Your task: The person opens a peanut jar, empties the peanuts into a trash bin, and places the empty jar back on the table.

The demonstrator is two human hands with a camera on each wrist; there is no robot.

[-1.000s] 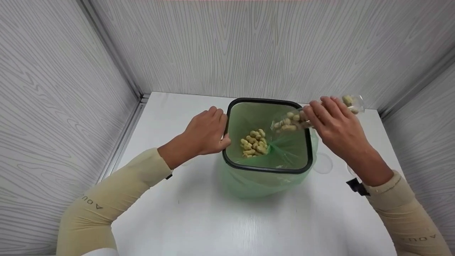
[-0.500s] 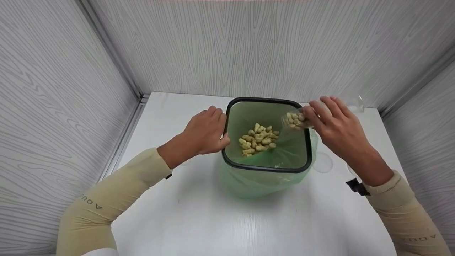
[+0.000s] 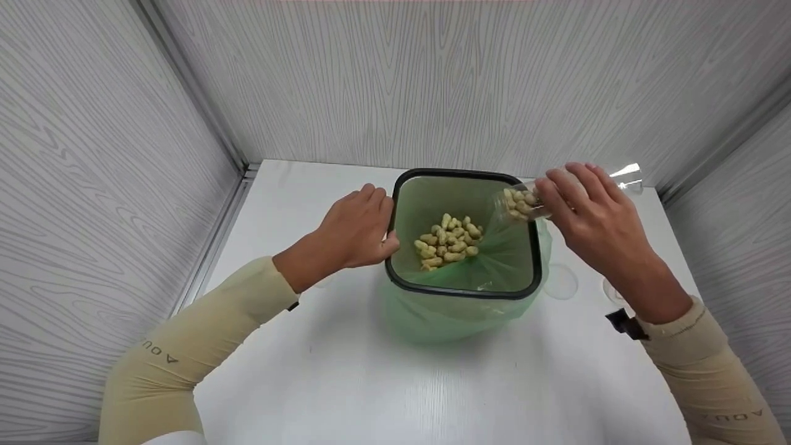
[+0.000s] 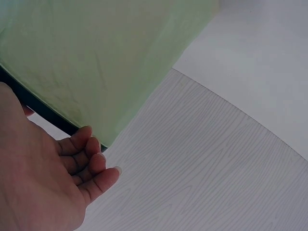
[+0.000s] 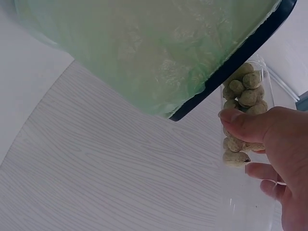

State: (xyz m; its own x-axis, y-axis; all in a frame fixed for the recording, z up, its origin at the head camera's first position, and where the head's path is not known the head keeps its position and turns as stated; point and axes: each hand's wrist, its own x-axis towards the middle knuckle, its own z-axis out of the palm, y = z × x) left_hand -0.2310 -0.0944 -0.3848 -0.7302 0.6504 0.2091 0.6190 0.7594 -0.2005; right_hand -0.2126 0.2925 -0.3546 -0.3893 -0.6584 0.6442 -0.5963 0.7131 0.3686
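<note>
A bin with a dark square rim [image 3: 463,293] and a green bag liner [image 3: 454,318] stands mid-table. Unshelled peanuts [image 3: 448,242] lie heaped inside it. My left hand [image 3: 358,227] grips the bin's left rim; in the left wrist view, curled fingers of the left hand [image 4: 53,168] meet the dark edge. With my right hand [image 3: 596,213] I hold a clear plastic jar [image 3: 630,178] on its side, its mouth tilted over the right rim. Peanuts [image 5: 248,94] fill the mouth end of the jar, while the base end [image 5: 245,207] is bare.
Two clear round discs, one nearer the bin [image 3: 561,282] and one by the right wrist [image 3: 612,292], lie on the white table [image 3: 346,383]. Wood-grain panels [image 3: 395,80] enclose the table at the back and sides.
Peanuts have slid out of the jar and the heap in the bin has grown; the jar's base end has emptied. My right hand has shifted slightly right with the jar. The left hand stays put.
</note>
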